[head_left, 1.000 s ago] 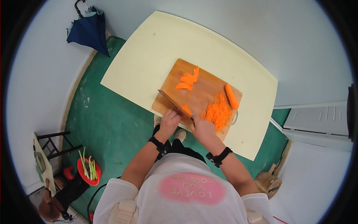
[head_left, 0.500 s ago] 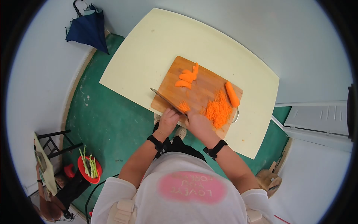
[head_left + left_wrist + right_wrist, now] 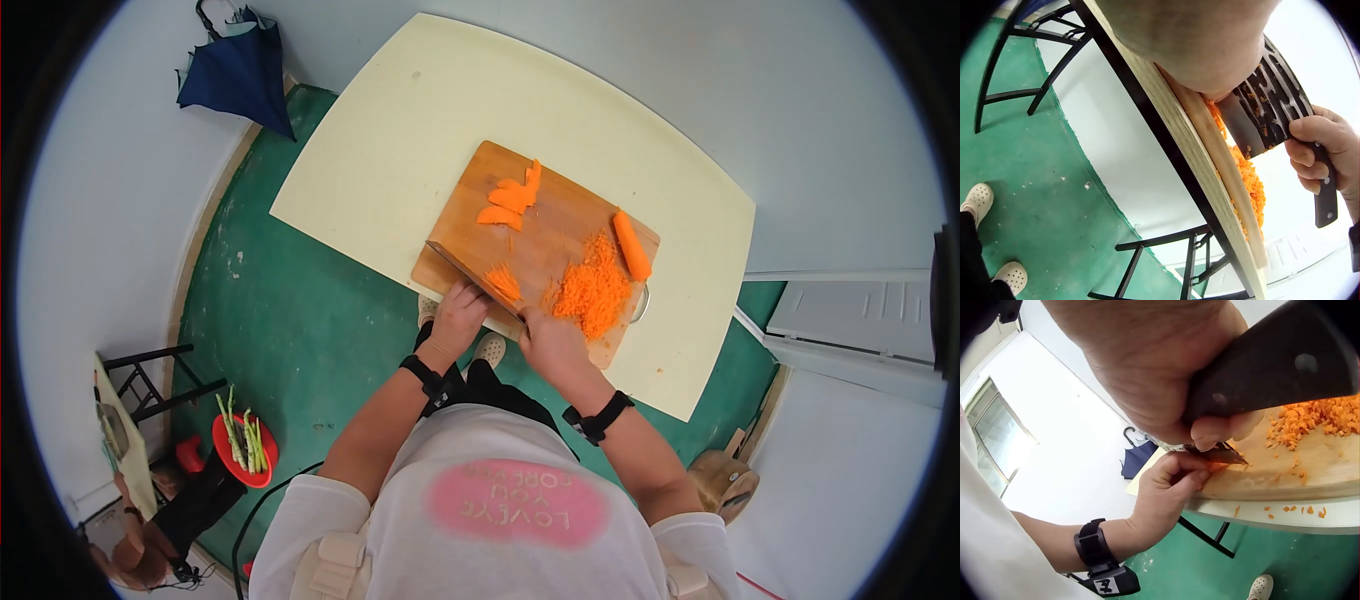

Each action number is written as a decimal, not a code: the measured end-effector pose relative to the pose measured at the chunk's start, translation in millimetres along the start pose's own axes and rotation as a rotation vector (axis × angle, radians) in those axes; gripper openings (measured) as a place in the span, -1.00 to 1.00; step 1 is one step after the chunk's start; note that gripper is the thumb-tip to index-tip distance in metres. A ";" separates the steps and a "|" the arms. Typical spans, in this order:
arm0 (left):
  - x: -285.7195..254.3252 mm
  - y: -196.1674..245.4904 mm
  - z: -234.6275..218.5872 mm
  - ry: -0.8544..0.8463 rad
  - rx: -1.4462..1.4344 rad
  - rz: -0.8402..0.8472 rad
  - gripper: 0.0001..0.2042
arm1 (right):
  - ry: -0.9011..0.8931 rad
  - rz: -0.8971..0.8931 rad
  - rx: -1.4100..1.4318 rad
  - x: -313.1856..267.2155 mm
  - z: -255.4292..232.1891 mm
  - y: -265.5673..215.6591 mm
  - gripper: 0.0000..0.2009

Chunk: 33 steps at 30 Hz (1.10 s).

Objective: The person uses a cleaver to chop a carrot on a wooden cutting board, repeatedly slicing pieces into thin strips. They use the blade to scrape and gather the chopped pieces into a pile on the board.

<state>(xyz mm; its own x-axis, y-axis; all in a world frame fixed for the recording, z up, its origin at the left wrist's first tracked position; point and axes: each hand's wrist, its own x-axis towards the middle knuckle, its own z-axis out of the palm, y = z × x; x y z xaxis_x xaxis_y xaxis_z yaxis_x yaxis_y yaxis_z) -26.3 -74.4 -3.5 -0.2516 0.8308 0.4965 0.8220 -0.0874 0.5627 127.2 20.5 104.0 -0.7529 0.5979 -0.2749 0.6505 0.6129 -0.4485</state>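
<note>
My right hand grips the black handle of a kitchen knife, whose broad blade has dimples and stuck orange bits. The blade slants across the near left of a wooden cutting board. Close against it, my left hand holds a carrot piece between thumb and fingers at the board's near edge; the fingers hide most of that piece. Just beyond the blade lie fine carrot strips. Flat carrot slices are at the board's far left, and a heap of chopped carrot is on its right.
A peeled carrot lies along the board's right edge, near a metal handle ring. The board sits at the near edge of a pale table. Carrot crumbs dot the table's edge. On the floor stands a red basin with green stalks.
The knife and my right hand shifted left and toward me, then back right. The left hand stays close by the blade. Slices, heap and whole carrot keep their places on the board.
</note>
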 end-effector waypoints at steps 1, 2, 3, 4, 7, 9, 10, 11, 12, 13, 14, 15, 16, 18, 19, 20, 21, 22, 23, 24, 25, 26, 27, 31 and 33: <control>0.2 0.7 -0.6 0.005 -0.005 0.005 -0.79 | -0.012 0.018 -0.005 2.6 0.9 -0.7 -0.83; -0.2 1.8 -1.8 0.001 -0.006 0.002 -0.79 | -0.016 0.020 -0.003 8.8 4.6 -1.9 -0.83; 0.3 2.9 -3.3 -0.017 -0.017 -0.009 -0.80 | 0.013 0.004 0.050 17.7 10.6 -2.6 -0.83; 2.1 3.9 -4.2 -0.032 -0.024 -0.017 -0.81 | 0.046 -0.015 0.101 23.1 14.4 -1.4 -0.82; 7.2 6.3 -7.8 -0.030 -0.001 0.010 -0.82 | 0.083 -0.077 0.101 30.2 15.2 1.8 -0.82; 7.0 4.1 -6.7 -0.028 0.008 0.004 -0.81 | 0.084 -0.052 0.092 25.2 12.3 2.5 -0.82; 4.9 4.2 -4.7 -0.033 0.011 -0.013 -0.80 | 0.071 -0.019 0.086 20.8 11.3 2.9 -0.82; 1.2 4.1 -2.8 -0.036 0.004 -0.016 -0.80 | 0.067 -0.013 0.083 14.5 10.1 3.2 -0.82; 1.6 5.0 -2.9 -0.015 0.003 -0.019 -0.80 | 0.068 -0.008 0.063 7.9 2.6 -0.2 -0.83; 2.7 4.8 -2.5 0.010 0.004 -0.020 -0.80 | 0.072 -0.008 0.042 4.8 -2.5 -1.3 -0.84; 1.9 3.8 -1.7 0.011 0.002 -0.020 -0.80 | 0.072 -0.006 0.040 2.4 -3.0 0.2 -0.84; 0.7 2.3 -1.4 0.016 0.007 -0.013 -0.79 | 0.068 -0.038 0.003 -0.8 -2.7 1.4 -0.84; -0.5 1.0 -0.6 0.019 0.013 -0.006 -0.78 | 0.063 -0.069 -0.034 -3.1 -2.3 2.1 -0.84; -1.7 -0.8 1.2 0.021 0.007 -0.008 -0.77 | 0.053 -0.046 -0.026 -4.5 -0.1 0.9 -0.85; -2.0 -1.1 1.7 0.025 0.002 -0.011 -0.77 | 0.043 -0.026 -0.019 -4.9 0.8 0.6 -0.85; -2.4 -1.2 2.2 0.021 0.001 -0.010 -0.77 | 0.042 -0.023 -0.016 -4.5 1.7 1.7 -0.85; -2.8 -0.1 1.5 0.017 0.000 -0.020 -0.77 | 0.039 -0.027 -0.003 -3.6 3.5 3.2 -0.86; -3.1 0.8 1.0 0.013 -0.001 -0.030 -0.78 | 0.037 -0.032 0.010 -2.3 5.0 4.6 -0.86; -3.9 0.2 1.1 0.011 -0.002 -0.031 -0.78 | 0.036 -0.030 0.011 2.4 6.5 4.1 -0.86; -4.0 0.1 0.6 -0.008 -0.002 -0.039 -0.78 | 0.023 -0.035 0.033 9.6 8.2 1.6 -0.86; -3.6 1.0 0.4 -0.024 0.000 -0.047 -0.79 | 0.011 -0.043 0.054 14.2 9.6 0.0 -0.86; -1.8 2.3 0.2 -0.017 0.006 -0.044 -0.79 | 0.016 -0.051 0.053 18.7 10.1 -0.4 -0.86; 1.1 6.1 -3.4 -0.023 0.019 -0.043 -0.82 | 0.010 -0.034 0.057 23.4 10.9 -1.7 -0.85; 5.9 10.3 -4.5 0.027 0.018 -0.010 -0.84 | 0.089 -0.053 0.069 23.0 13.5 3.2 -0.81; 3.1 9.1 -3.6 0.009 0.017 -0.029 -0.84 | 0.055 -0.022 0.062 13.4 11.7 5.5 -0.81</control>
<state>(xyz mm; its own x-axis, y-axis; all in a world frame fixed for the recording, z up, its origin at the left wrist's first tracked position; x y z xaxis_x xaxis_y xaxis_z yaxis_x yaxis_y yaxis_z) -21.5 -74.5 5.5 -0.2798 0.8278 0.4862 0.8229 -0.0541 0.5656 119.5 25.8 87.9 -0.7589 0.6136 -0.2180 0.6255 0.5940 -0.5058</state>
